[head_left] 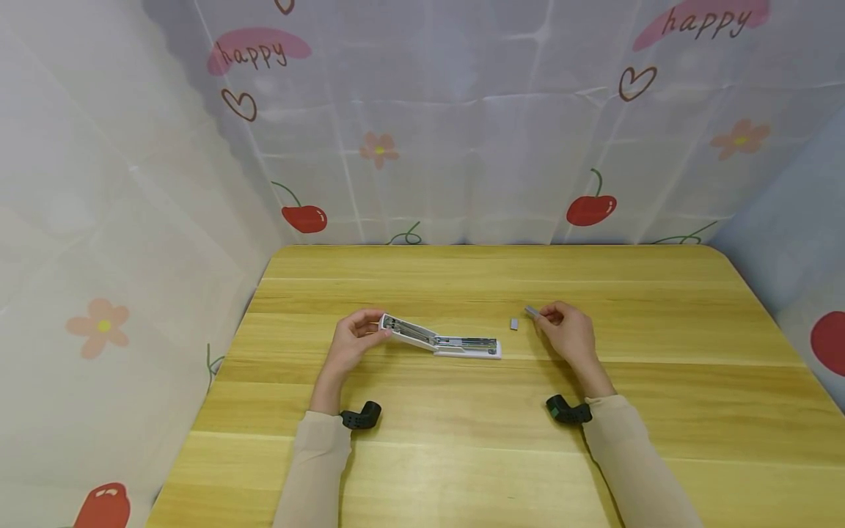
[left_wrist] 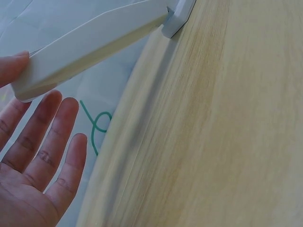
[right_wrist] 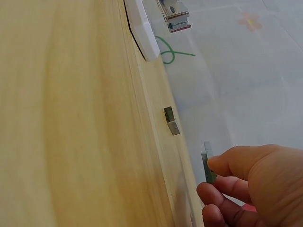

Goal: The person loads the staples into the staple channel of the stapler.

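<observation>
A white stapler (head_left: 467, 353) lies on the table, swung wide apart at its hinge, its metal insides showing. My left hand (head_left: 350, 345) pinches the far end of its raised top arm (left_wrist: 94, 42) between thumb and index finger, while the other fingers spread below. Between thumb and fingertips, my right hand (head_left: 571, 336) pinches a grey strip of staples (right_wrist: 207, 165) above the table. A short block of staples (head_left: 514, 323) sits on the wood between the stapler and my right hand. In the right wrist view, the metal magazine end (right_wrist: 176, 19) shows beside the white base.
The wooden table (head_left: 462, 440) reaches back to a patterned curtain (head_left: 449, 147) with cherries and flowers. Another curtain hangs along the left side. A black camera mount (head_left: 362, 416) is worn on the left wrist, and a similar mount (head_left: 568, 411) on the right.
</observation>
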`<state>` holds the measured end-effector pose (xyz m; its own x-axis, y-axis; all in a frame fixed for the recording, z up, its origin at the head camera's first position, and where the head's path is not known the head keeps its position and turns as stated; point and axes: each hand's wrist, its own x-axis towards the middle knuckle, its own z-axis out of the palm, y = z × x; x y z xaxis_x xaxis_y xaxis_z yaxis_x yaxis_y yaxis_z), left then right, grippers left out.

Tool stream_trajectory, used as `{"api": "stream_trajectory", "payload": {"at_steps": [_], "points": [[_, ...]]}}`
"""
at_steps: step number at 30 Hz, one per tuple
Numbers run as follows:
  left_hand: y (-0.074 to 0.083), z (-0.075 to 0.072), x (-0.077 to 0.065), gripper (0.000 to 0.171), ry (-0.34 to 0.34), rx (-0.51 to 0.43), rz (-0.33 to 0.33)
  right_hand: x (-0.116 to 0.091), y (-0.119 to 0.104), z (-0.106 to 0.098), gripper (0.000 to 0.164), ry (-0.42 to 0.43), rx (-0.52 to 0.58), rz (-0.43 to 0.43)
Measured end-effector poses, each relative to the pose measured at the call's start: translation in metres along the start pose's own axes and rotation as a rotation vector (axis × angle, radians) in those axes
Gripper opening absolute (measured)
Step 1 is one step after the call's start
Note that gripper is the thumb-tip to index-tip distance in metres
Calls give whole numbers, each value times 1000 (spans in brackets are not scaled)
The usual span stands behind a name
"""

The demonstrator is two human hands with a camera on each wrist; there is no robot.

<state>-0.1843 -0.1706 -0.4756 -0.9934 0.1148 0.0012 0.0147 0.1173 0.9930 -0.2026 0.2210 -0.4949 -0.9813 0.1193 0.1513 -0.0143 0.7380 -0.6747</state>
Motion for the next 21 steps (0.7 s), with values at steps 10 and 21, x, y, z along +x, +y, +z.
{"api": "stream_trajectory", "payload": {"at_steps": [10,21], "points": [[1,0,0,39,2,2,10,0,-1,1,16,34,77,-31],[0,0,0,39,-1,9,15,-3,-12,-2,14,41,152,-120]]}}
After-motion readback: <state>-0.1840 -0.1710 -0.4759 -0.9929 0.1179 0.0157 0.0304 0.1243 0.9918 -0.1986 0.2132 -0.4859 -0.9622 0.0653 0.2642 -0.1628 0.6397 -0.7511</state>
